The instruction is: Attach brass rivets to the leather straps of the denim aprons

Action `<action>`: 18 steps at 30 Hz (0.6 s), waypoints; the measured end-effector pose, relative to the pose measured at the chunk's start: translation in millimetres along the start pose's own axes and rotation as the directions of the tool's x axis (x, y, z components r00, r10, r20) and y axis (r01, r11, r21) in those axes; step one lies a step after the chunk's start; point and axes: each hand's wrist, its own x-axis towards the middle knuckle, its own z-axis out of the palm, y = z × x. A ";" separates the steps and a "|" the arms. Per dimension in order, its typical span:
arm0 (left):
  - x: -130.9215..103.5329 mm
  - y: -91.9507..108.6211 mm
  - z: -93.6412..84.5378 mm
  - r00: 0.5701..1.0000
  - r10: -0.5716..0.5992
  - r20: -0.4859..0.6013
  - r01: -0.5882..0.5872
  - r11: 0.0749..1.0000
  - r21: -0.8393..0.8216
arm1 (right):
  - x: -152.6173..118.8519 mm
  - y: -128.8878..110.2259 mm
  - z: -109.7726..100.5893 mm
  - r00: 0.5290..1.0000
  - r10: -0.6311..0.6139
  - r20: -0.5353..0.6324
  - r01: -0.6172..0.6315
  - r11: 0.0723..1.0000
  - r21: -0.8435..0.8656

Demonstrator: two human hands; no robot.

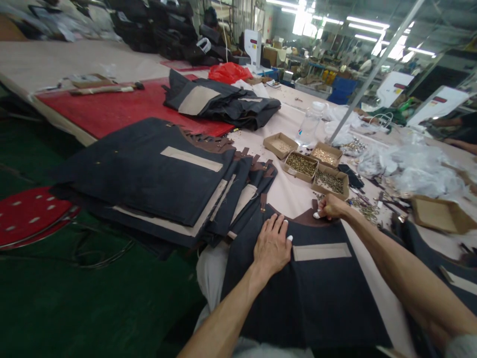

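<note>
Apparently positioning is underway: the open left hand lies on the dark panel; toward two o'clock, the right hand pinches brown trim; next calls for steady alignment.

Dark fabric panel edged with brown trim
The left hand lies spread on the panel; the right hand bends its fingers at the trim, near open cardboard trays of small metal fittings.
</note>
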 end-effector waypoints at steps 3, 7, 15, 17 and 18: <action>2.3 -0.2 -1.4 1.000 0.004 0.012 -0.004 1.000 0.001 | 5.7 -10.6 -2.1 0.999 0.038 -0.012 -0.038 0.998 -0.050; 0.9 -0.3 -3.1 1.000 -0.002 0.010 0.002 1.000 0.008 | -2.5 -28.5 0.4 0.999 0.036 -0.040 -0.039 0.996 -0.074; -7.7 -4.8 -3.2 0.998 0.012 -0.060 -0.013 1.000 -0.006 | -105.7 12.3 28.6 0.786 0.022 -0.618 -0.078 0.995 -0.064; -7.7 -4.8 -6.2 0.997 0.004 -0.078 -0.006 1.000 -0.024 | -143.0 19.6 41.4 0.854 0.072 -0.516 -0.064 0.997 0.032; -8.6 -2.7 -9.5 0.996 -0.003 -0.090 0.000 0.999 -0.038 | -160.9 18.8 47.1 0.890 0.079 -0.450 -0.032 0.993 0.111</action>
